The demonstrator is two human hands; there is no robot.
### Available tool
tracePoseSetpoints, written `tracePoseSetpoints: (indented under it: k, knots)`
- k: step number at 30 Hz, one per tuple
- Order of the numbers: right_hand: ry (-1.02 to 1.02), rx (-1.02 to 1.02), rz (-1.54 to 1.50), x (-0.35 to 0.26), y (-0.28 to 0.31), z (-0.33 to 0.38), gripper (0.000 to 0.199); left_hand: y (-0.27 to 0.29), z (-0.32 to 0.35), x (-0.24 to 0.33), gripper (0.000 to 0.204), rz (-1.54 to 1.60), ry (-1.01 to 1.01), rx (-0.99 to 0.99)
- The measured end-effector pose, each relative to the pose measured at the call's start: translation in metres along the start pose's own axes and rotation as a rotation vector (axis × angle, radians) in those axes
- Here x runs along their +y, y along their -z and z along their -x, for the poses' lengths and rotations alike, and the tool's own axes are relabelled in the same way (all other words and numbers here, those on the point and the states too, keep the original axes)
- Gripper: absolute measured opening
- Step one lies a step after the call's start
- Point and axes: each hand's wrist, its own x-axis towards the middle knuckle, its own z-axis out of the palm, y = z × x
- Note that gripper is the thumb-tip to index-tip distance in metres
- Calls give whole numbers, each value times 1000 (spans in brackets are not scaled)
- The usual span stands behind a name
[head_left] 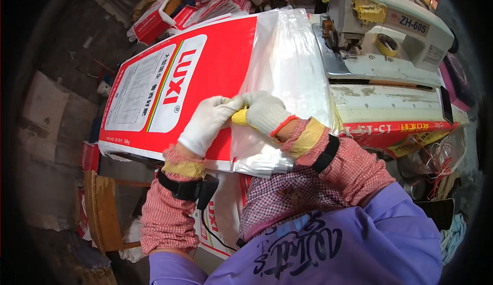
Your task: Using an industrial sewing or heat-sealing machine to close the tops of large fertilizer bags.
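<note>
At the left edge of the sewing table [390, 108] lies a red and white woven sack [169, 84], its printed face up and its near end hanging toward the person. Over its right part is a clear plastic liner [287, 64], creased and glossy, reaching almost to the sewing machine [380, 23] at the table's far right corner. The left hand [208, 123], in a white knit glove, rests on the sack near its middle with fingers curled narrow around the tip of a yellow tool [239, 117]. The right hand [264, 111], also gloved, touches it and grips the same tool, fingers closed over it; what kind of tool it is cannot be told. Both hands sit just where liner meets sack. To do this well, it seems wise to keep the liner flat and square with the sack's edge, press with the left hand to stop slipping, and guide the tool slowly so the thin plastic does not tear.
</note>
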Motion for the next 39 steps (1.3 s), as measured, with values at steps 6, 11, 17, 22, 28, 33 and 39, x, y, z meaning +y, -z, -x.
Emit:
tracePoseSetpoints:
  k: [6,11,17,22,28,33,39]
  knots:
    - [-43,-65,178,-7,16,9,38,63,-15,-7,18,-12,-367,10]
    - [476,560,593,9,-5,-6,21,70,-7,15,14,-66,-446,126]
    - [940,-561,289,-41,-78,18,22,65,19,37,11,-190,-432,180]
    - [382,-727,-67,-56,-45,-10,21,50,74,37,11,-258,-219,61]
    - [147,481,378,33,16,-166,21,51,108,6,8,-505,40,-676]
    - [-71,758,-589,55,11,-183,42,55,105,11,10,-715,302,-1105]
    - [146,282,-1443,7,8,-123,31,2,-27,121,13,-1078,-680,-411]
